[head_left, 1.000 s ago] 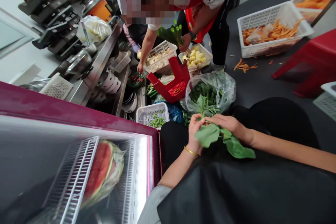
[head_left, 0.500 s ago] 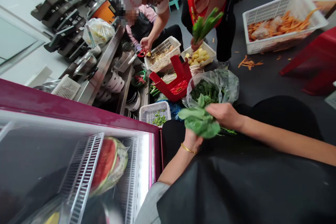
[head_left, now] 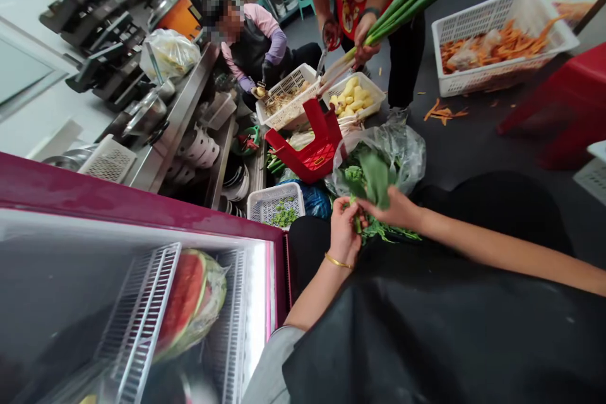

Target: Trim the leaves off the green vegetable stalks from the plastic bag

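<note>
floor: dark grey (head_left: pixel 466 154) | steel counter (head_left: pixel 182 113) | red stool (head_left: pixel 568 95) | lit fridge (head_left: pixel 142 208)

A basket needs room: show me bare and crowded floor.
Bare floor, bar loose peelings, lies between the plastic bag of greens, the red stool and the basket of carrot peelings. Beyond and left of that bag is crowded: potato basket, blue bag, basket of chopped greens. Left hand and right hand crowd its near edge.

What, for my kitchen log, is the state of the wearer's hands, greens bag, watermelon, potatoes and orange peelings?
Left hand: closed on a green stem.
Right hand: against a leaf, grip unclear.
Greens bag: open.
Watermelon: cut, plastic-wrapped.
Potatoes: peeled, heaped.
Orange peelings: in basket, some on floor.
</note>
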`<state>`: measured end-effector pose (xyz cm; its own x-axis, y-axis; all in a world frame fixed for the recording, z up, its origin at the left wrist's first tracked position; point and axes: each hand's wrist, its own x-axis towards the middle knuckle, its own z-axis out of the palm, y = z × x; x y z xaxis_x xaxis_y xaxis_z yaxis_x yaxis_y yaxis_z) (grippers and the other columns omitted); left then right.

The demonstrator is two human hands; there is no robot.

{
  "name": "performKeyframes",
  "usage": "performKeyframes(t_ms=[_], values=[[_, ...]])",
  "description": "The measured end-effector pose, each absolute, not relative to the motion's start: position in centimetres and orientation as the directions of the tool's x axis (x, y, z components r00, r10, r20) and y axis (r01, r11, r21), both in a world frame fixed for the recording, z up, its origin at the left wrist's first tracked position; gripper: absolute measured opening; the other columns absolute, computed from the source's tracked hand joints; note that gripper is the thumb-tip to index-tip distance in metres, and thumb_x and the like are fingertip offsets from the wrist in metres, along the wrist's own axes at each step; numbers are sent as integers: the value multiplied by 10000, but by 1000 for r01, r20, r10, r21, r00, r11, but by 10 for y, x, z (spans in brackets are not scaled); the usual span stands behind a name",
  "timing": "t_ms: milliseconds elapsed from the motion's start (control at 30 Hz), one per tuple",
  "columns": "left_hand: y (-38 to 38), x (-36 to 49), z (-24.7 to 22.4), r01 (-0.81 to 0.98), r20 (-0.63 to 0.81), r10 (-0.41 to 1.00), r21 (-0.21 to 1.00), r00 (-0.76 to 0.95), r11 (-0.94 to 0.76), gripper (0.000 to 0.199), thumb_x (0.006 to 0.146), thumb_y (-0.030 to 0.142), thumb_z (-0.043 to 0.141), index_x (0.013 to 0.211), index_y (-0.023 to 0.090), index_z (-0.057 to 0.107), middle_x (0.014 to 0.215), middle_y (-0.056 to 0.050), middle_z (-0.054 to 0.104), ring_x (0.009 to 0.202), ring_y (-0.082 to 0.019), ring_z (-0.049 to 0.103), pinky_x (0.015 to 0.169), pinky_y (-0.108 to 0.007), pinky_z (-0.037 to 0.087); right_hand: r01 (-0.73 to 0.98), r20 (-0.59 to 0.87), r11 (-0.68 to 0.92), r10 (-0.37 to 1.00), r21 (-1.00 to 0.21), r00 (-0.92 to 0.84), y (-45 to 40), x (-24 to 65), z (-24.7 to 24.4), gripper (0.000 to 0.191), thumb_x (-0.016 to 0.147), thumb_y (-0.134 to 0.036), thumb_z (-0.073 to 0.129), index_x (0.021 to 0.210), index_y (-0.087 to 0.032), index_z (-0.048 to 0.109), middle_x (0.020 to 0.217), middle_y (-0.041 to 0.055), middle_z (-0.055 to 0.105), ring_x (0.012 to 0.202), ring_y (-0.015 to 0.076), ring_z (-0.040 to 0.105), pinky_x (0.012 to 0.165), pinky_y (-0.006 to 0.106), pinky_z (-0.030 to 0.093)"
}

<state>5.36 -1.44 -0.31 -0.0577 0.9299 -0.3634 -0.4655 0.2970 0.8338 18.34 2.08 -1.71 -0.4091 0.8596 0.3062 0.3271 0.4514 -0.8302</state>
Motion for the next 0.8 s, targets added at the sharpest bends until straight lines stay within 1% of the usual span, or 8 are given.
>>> performKeyframes(t_ms=[167, 300, 400, 467, 600, 667, 733, 800], values=[[-4, 34, -3, -599, -427, 904, 728, -18, 332, 390, 653, 305, 733, 841, 226, 400, 633, 59, 472, 491, -60, 434, 459, -172, 295, 279, 371, 672, 653, -686, -660, -21, 217, -63, 283, 893, -414, 440, 817, -215, 627, 683, 73, 600, 639, 176, 552, 607, 300, 395], [-6, 32, -1, -516, -340, 934, 823, -111, 238, 414, 640, 310, 746, 900, 241, 432, 646, 64, 478, 511, -72, 461, 460, -179, 309, 471, 150, 523, 766, -711, -624, -3, 252, -76, 270, 734, -396, 681, 573, -228, 543, 502, 54, 518, 413, 129, 419, 435, 303, 265], [-11, 40, 1, -489, -342, 937, 831, -76, 263, 437, 613, 298, 766, 891, 241, 434, 638, 72, 453, 514, -74, 466, 453, -175, 306, 513, 122, 448, 827, -732, -549, 28, 238, -52, 269, 741, -461, 668, 684, -208, 595, 541, 46, 569, 432, 139, 469, 430, 280, 273], [-14, 44, 3, -510, -370, 928, 792, 38, 336, 441, 617, 300, 766, 896, 243, 429, 647, 67, 462, 510, -71, 461, 434, -160, 264, 454, 77, 326, 872, -829, -484, 45, 214, -29, 312, 844, -503, 529, 825, -201, 603, 623, 33, 625, 512, 148, 551, 473, 257, 354], [-17, 47, 4, -568, -418, 891, 695, 179, 441, 437, 633, 290, 761, 897, 238, 416, 659, 54, 484, 475, -44, 399, 414, -141, 164, 260, 25, 97, 963, -961, -268, 49, 174, -2, 386, 845, -506, 517, 623, -191, 483, 525, 3, 566, 499, 128, 529, 517, 247, 398], [-16, 46, 3, -594, -430, 894, 689, 128, 416, 437, 630, 283, 765, 889, 231, 417, 648, 58, 472, 470, -40, 386, 413, -143, 163, 358, 213, 285, 950, -889, -226, 33, 170, -5, 403, 855, -470, 510, 565, -193, 468, 517, 12, 545, 512, 121, 501, 539, 251, 382], [-13, 45, 0, -599, -425, 905, 722, 11, 347, 448, 619, 293, 775, 885, 229, 421, 635, 66, 455, 479, -45, 404, 421, -148, 201, 411, 401, 534, 838, -739, -370, 12, 173, -13, 374, 888, -407, 462, 591, -189, 528, 581, 37, 575, 568, 128, 516, 569, 255, 373], [-11, 44, -3, -569, -393, 914, 777, -103, 270, 456, 613, 308, 781, 889, 231, 427, 624, 75, 443, 493, -55, 430, 440, -157, 253, 373, 414, 663, 719, -649, -558, -1, 179, -19, 341, 898, -385, 452, 655, -192, 592, 632, 42, 604, 588, 129, 530, 564, 252, 360]])
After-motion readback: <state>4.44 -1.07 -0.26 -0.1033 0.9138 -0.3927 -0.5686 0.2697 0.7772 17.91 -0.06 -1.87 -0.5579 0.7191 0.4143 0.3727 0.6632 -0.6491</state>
